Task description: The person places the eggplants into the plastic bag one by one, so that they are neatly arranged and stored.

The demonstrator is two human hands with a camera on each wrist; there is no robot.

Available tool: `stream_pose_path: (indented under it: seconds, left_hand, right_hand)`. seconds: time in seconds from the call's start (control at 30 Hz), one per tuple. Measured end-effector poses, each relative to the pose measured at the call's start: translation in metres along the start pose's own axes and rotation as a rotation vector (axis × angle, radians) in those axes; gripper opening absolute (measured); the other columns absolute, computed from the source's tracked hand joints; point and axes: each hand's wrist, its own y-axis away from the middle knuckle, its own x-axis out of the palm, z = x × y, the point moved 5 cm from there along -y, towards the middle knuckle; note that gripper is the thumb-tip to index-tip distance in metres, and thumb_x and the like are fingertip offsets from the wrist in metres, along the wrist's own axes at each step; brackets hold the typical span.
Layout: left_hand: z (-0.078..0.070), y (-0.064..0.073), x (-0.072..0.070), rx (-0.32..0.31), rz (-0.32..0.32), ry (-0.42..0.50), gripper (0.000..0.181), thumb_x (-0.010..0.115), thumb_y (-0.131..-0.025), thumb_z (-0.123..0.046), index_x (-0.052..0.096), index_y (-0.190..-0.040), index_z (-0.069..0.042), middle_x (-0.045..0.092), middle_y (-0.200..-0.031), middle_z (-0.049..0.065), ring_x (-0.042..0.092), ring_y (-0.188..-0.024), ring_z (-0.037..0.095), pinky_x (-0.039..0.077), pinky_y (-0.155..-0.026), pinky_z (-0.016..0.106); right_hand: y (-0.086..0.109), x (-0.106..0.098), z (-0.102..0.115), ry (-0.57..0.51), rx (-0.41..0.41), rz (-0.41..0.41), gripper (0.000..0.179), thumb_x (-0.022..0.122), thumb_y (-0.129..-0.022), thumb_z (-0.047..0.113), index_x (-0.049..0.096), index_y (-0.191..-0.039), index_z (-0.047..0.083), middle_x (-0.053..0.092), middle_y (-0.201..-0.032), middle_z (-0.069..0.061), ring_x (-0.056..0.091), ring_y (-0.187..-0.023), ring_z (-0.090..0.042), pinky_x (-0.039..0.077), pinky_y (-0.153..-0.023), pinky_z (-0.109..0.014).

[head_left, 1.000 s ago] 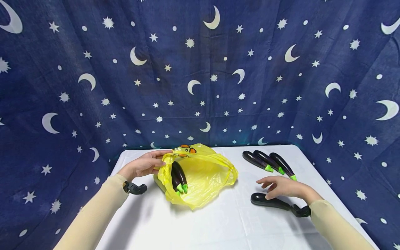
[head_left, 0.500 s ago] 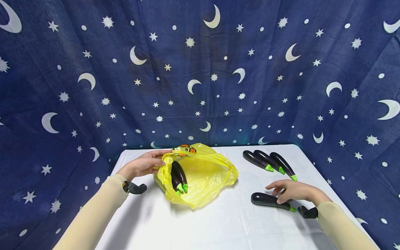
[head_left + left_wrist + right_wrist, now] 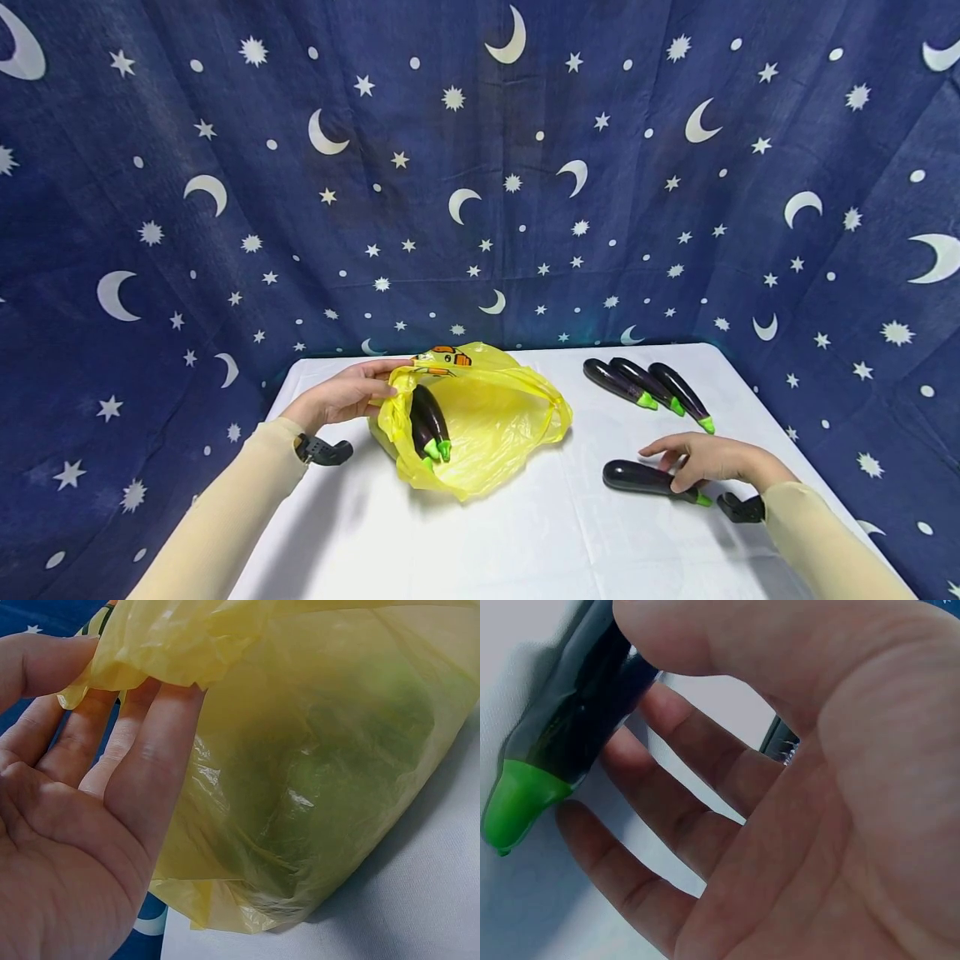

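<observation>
My left hand [image 3: 341, 396] pinches the rim of a yellow plastic bag [image 3: 517, 417], which lies on the table with its mouth gaping toward me. Inside the bag, glossy dark eggplants [image 3: 431, 417] with green stem ends lean on its left side. In the left wrist view, the thumb and fingers hold the yellow film [image 3: 337, 750] between them. At right, my right hand [image 3: 712, 462] grips a single eggplant [image 3: 637, 477] near its stem end. The right wrist view has the thumb on one side of this eggplant [image 3: 577, 705] and fingertips against the other; it appears to rest on the cloth.
Beyond my right hand, three more eggplants [image 3: 645, 387] lie side by side near the table's back right. White cloth covers the table [image 3: 510, 550]. A dark blue curtain [image 3: 420, 208] with moons and stars hangs behind and at both sides.
My right hand has shifted right along the eggplant toward its stem end, and its thumb and fingers have closed on it. The left hand and the bag stay in place.
</observation>
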Motion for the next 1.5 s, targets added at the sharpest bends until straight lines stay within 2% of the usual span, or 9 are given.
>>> stream_pose_path:
  seconds: [0.3,0.67,0.83,1.17,1.5]
  left_hand:
    - [0.0007,0.0003,0.0007,-0.012,-0.017,0.014,0.067,0.059,-0.096,0.003,0.037,-0.158,-0.008,0.053,-0.141,0.012,0.065,-0.107,0.022,0.058,-0.092,0.045]
    - [0.0003,0.0005,0.0014,-0.011,-0.012,0.012,0.066,0.058,-0.096,0.004,0.037,-0.158,-0.007,0.053,-0.142,0.013,0.065,-0.108,0.022,0.058,-0.092,0.044]
    - [0.0011,0.0006,0.0004,-0.014,-0.012,0.021,0.067,0.058,-0.096,0.005,0.038,-0.158,-0.007,0.053,-0.143,0.012,0.065,-0.109,0.023,0.058,-0.092,0.045]
    - [0.0020,-0.0009,-0.0004,-0.013,-0.005,0.000,0.068,0.058,-0.096,0.004,0.035,-0.159,-0.006,0.044,-0.153,0.017,0.063,-0.112,0.022,0.057,-0.094,0.045]
    - [0.0039,-0.0026,-0.0012,-0.019,-0.031,0.014,0.066,0.057,-0.095,0.007,0.039,-0.157,-0.008,0.050,-0.147,0.012,0.064,-0.110,0.022,0.058,-0.092,0.044]
  right_hand:
    - [-0.0006,0.0030,0.0004,0.026,0.000,0.012,0.065,0.076,-0.077,-0.002,0.061,-0.140,0.004,0.060,-0.112,-0.015,0.058,-0.097,-0.030,0.056,-0.070,-0.041]
    - [-0.0028,0.0022,-0.0013,0.081,-0.003,0.004,0.064,0.078,-0.074,-0.003,0.065,-0.135,0.006,0.060,-0.117,-0.015,0.056,-0.104,-0.033,0.053,-0.076,-0.038]
    - [-0.0026,0.0029,-0.0013,0.085,-0.011,0.000,0.065,0.077,-0.073,-0.005,0.065,-0.135,0.007,0.059,-0.114,-0.014,0.056,-0.100,-0.032,0.052,-0.074,-0.037]
    - [-0.0019,0.0041,-0.0013,0.073,-0.035,0.012,0.068,0.073,-0.070,-0.008,0.064,-0.136,0.007,0.059,-0.110,-0.014,0.053,-0.092,-0.029,0.050,-0.069,-0.033]
    - [-0.0035,0.0047,-0.0020,0.087,-0.047,0.016,0.067,0.072,-0.071,-0.008,0.065,-0.136,0.007,0.059,-0.110,-0.014,0.052,-0.092,-0.028,0.049,-0.069,-0.032]
